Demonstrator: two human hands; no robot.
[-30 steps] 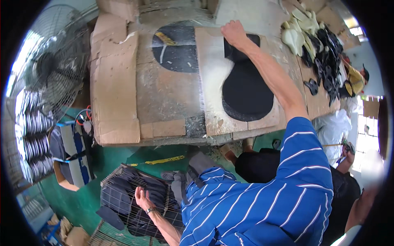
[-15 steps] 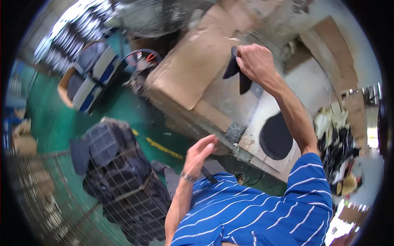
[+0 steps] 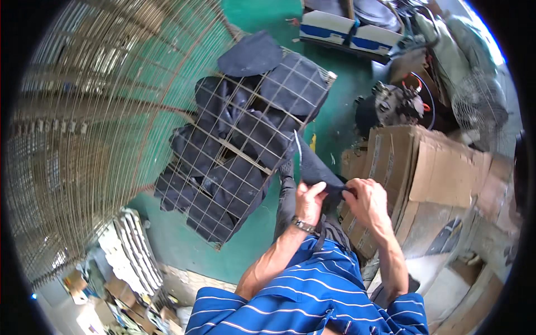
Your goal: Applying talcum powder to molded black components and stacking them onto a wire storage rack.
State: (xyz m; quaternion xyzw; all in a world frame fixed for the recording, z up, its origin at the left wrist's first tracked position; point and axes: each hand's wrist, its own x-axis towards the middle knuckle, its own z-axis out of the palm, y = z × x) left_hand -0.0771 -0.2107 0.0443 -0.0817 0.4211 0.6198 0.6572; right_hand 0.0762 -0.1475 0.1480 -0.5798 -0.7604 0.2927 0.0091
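Observation:
Both of my hands grip one dark flat piece of material (image 3: 315, 167). My left hand (image 3: 309, 202), with a watch on its wrist, holds the piece's lower edge. My right hand (image 3: 367, 201) pinches its right end. The piece hangs just right of a wire-mesh basket (image 3: 234, 151) that lies on the green floor, packed with several similar dark pieces. My blue striped sleeves come in from the bottom edge.
A cardboard-covered table (image 3: 424, 173) stands at the right. Behind it are a motor with cables (image 3: 393, 103) and a fan (image 3: 480, 106). A blue and white box (image 3: 349, 33) sits at the top. A large wire cage (image 3: 84, 128) fills the left side.
My view has swung from the table down to the floor basket. My right hand has brought the dark piece off the table, and my left hand has come up and taken hold of it too.

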